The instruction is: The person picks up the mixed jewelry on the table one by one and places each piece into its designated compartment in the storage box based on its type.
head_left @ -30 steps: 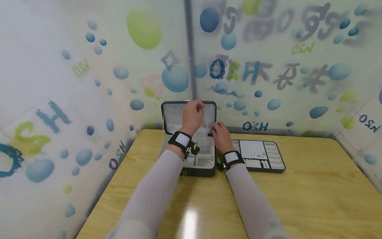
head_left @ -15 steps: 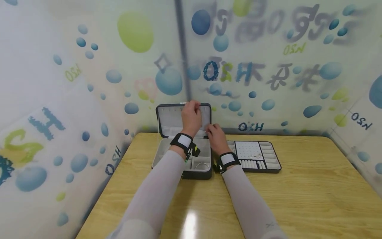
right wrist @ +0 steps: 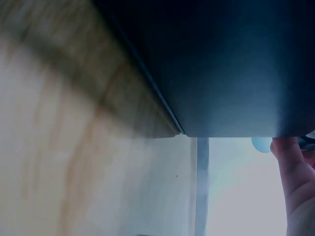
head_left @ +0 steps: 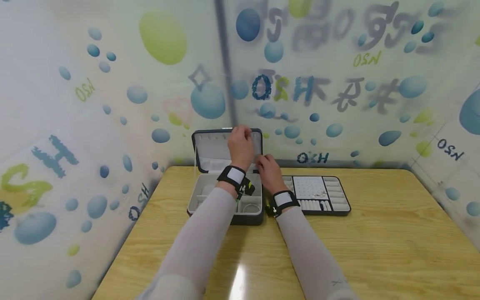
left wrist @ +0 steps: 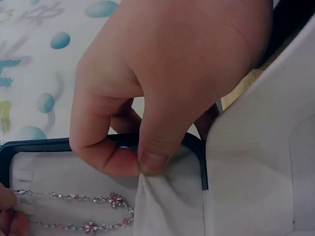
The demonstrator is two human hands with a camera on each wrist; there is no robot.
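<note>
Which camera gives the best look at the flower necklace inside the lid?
The left wrist view: the necklace with pink flowers lies against the lid lining below the left hand. The head view shows it too small to tell; the right wrist view misses it.

Your left hand (head_left: 240,143) has slid slightly left along the top of the jewellery box's (head_left: 225,208) open lid, and your right hand (head_left: 267,168) followed it, closing in beside the lid's right edge. Your head view has also swung slightly right.

Open jewellery box (head_left: 210,200) (grey-lined); flowered necklace (left wrist: 88,212) inside lid.
</note>
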